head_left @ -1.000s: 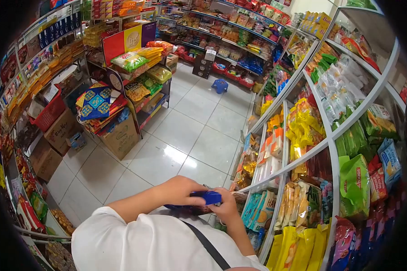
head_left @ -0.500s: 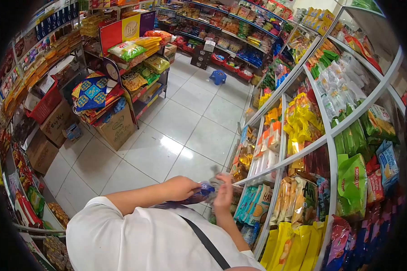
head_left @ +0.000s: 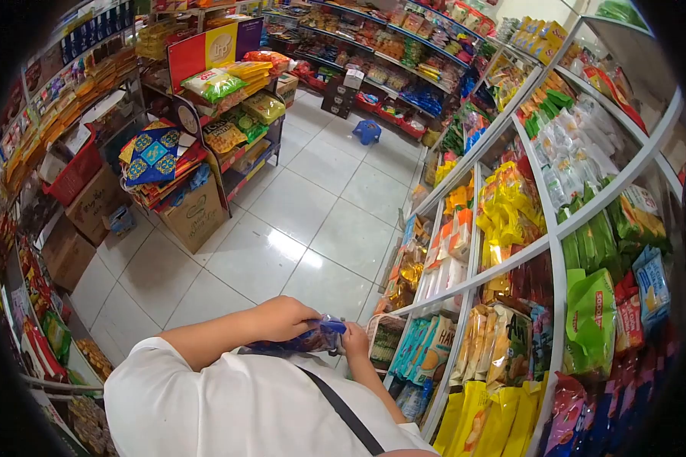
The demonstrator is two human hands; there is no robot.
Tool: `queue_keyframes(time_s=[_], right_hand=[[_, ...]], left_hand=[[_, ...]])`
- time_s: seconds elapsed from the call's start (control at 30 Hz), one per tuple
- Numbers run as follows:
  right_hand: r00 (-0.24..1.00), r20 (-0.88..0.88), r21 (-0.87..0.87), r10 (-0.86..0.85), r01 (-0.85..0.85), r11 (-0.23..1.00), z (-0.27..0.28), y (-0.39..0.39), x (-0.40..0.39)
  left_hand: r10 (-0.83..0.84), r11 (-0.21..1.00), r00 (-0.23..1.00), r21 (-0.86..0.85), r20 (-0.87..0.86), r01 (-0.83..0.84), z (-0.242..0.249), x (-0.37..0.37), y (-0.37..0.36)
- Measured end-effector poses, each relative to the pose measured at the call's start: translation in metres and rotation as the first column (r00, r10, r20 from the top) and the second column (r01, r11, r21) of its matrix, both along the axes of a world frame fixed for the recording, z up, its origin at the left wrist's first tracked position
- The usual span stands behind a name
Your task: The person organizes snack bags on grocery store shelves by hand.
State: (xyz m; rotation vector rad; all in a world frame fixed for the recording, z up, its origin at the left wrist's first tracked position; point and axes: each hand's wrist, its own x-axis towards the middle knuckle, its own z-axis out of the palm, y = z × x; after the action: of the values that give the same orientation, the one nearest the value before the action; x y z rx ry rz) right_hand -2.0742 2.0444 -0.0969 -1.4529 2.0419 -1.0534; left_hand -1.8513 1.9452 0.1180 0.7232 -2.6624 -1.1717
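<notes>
A shiny blue-purple plastic packet [head_left: 324, 329] is held low in front of my white shirt. My left hand [head_left: 286, 318] is closed over its top left part. At the packet's right end, my right hand [head_left: 354, 340] pinches the edge with fingers closed. My shirt and forearms hide the lower part of the packet, and its print is too small to read. Just to the right of my right hand is a light-rimmed basket [head_left: 385, 339], and past it stand turquoise snack packs [head_left: 419, 339] in a shelf compartment.
White-framed shelves [head_left: 503, 266] full of snack packs run close along my right. A display rack [head_left: 236, 129] and a cardboard box [head_left: 194, 221] stand ahead left on the tiled floor [head_left: 290, 221]. Farther off sits a blue stool [head_left: 367, 132]. More stocked shelves line the left.
My right hand was raised and blurred with a greyish thing by its fingers; now it has lowered onto the packet's right end. My left hand has shifted slightly left, and more of the packet shows.
</notes>
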Motion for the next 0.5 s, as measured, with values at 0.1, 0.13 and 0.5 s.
queue_keyframes(time_s=[0.1,0.13,0.5], right_hand=[[0.989,-0.132,0.161,-0.069,0.09,0.983,-0.017,0.003,-0.019],[0.981,-0.161,0.19,-0.112,0.142,0.972,-0.025,0.004,-0.027],[0.21,0.977,-0.006,0.045,-0.183,0.983,0.115,-0.043,0.024]], left_hand=[[-0.035,0.998,0.999,0.044,0.037,0.034,-0.003,0.006,-0.004],[-0.079,0.995,0.994,0.071,0.075,0.074,0.0,0.006,-0.005],[-0.19,0.935,0.979,-0.319,-0.075,0.157,-0.034,-0.016,0.016]])
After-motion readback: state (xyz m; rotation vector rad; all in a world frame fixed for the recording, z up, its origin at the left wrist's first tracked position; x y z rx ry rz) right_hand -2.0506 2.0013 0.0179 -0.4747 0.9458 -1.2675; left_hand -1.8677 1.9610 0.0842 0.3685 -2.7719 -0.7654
